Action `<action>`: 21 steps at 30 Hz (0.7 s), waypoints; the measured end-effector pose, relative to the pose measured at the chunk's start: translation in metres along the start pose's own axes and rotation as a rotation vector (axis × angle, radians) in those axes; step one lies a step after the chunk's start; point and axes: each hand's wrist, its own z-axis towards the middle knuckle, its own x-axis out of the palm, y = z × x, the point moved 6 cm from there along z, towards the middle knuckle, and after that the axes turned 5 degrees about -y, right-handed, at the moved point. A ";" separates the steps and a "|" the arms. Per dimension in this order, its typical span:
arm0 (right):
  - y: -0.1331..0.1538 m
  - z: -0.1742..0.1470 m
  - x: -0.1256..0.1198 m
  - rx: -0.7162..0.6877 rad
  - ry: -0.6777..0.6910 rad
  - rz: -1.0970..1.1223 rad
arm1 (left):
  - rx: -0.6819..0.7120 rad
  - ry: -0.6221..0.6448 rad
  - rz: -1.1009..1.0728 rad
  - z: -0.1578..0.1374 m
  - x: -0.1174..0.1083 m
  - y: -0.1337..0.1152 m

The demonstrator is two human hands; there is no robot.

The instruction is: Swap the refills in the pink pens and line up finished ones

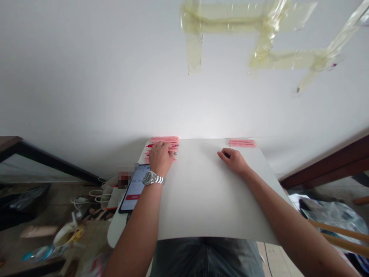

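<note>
At the table's far left corner my left hand (160,157), with a metal watch on its wrist, lies over a group of slim pink and red pens (165,138). Its fingers are curled down among them, and the hand covers the middle of several. One red pen (175,146) shows its end just past my fingertips; whether it is gripped is hidden. My right hand (234,159) rests on the white tabletop with its fingers curled in and nothing visible in them. Just beyond it lies a smaller row of pink pens (242,143).
A phone (135,188) showing a timer lies at the left edge of the white table (213,207), beside my left forearm. The wall (144,77) meets the table's far edge, with yellowed tape (230,19) higher up. Cables, a cup (65,235) and a bottle (43,253) are lower left.
</note>
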 end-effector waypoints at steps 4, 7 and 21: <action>0.000 0.000 -0.001 -0.005 0.002 -0.004 | -0.013 0.002 -0.006 0.000 0.003 0.002; 0.000 0.000 -0.001 -0.003 0.000 -0.009 | -0.022 0.010 0.000 0.000 0.004 0.002; -0.002 0.000 0.000 0.013 0.003 -0.012 | -0.063 0.014 0.028 -0.003 0.000 -0.001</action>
